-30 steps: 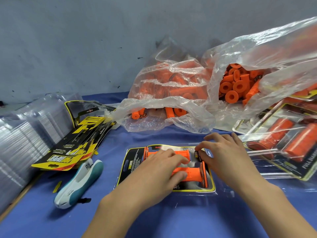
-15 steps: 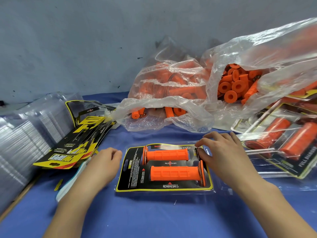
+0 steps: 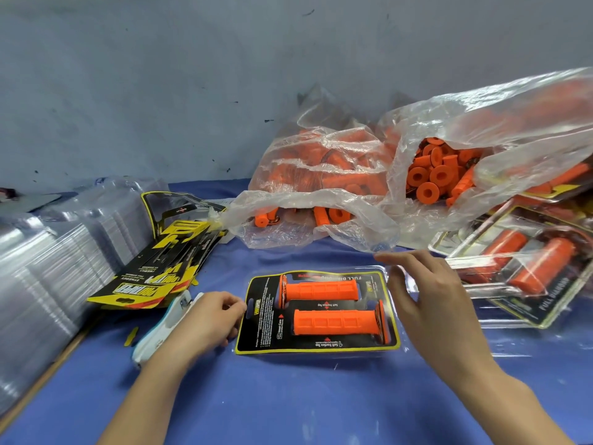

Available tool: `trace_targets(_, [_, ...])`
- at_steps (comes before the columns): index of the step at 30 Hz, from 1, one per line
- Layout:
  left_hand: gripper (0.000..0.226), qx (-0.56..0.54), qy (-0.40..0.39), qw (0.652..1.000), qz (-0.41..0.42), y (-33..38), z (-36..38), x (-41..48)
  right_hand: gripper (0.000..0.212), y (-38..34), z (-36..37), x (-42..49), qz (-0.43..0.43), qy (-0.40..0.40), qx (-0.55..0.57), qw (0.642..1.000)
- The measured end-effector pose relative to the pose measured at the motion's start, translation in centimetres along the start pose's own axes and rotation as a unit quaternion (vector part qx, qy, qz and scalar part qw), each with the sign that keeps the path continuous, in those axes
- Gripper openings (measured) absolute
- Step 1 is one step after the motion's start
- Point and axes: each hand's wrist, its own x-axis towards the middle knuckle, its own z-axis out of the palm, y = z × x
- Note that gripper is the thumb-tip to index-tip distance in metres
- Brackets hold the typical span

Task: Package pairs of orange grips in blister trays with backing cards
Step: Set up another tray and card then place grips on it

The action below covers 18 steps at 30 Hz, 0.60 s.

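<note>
Head view, looking down at a blue table (image 3: 288, 406) against a grey wall. At centre lies the blister pack (image 3: 316, 311): black-and-yellow backing card under a clear tray, two orange grips side by side in it, the far grip (image 3: 321, 290) with its flange to the left, the near grip (image 3: 335, 322) with its flange to the right.

Left hand (image 3: 205, 322) sits just left of the pack, fingers curled over the white-and-teal stapler (image 3: 160, 332); it appears to be gripping the stapler's top, fingertips close to the pack's left edge. Whether they touch the card I cannot tell.

Right hand (image 3: 423, 297) hovers at the pack's right end, fingers spread and loosely extended, holding nothing; the thumb looks close to the tray's right rim.

Far left: a slanted stack of empty clear blister trays (image 3: 54, 268). Beside it, a fanned pile of yellow-and-black backing cards (image 3: 160, 264).

Far centre and right: two clear plastic bags, the left bag (image 3: 321, 175) and the right bag (image 3: 481, 139), both open toward the table and full of loose orange grips.

Right edge: finished packs (image 3: 526, 268) piled at an angle, orange grips visible under glare.
</note>
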Motion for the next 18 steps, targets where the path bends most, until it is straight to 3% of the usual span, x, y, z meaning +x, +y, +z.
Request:
trace_targets(4, [0.015, 0.018, 0.011, 1.000, 0.022, 0.0, 0.2, -0.1, 0.027, -1.9, -0.7, -1.9, 0.130, 0.090, 0.153, 0.975])
trace_targets(7, [0.011, 0.042, 0.026, 0.998, 0.039, 0.0, 0.3, -0.1, 0.033, -2.4, -0.9, -4.6, 0.277, 0.243, 0.189, 0.910])
trace_targets(9, [0.011, 0.040, 0.027, 0.998, 0.044, -0.1, 0.2, -0.1, 0.048, -2.7, -0.7, -6.1, 0.375, 0.296, 0.191, 0.857])
trace_targets(12, [0.011, 0.026, 0.024, 0.998, 0.045, -0.3, 0.1, 0.2, 0.060, -3.5, -0.8, -6.7, 0.442, 0.296, 0.240, 0.812])
trace_targets(18, [0.012, 0.025, 0.027, 0.998, 0.050, -0.9, 0.1, 0.6, 0.059, -3.6, -0.7, -6.4, 0.455, 0.298, 0.321, 0.775])
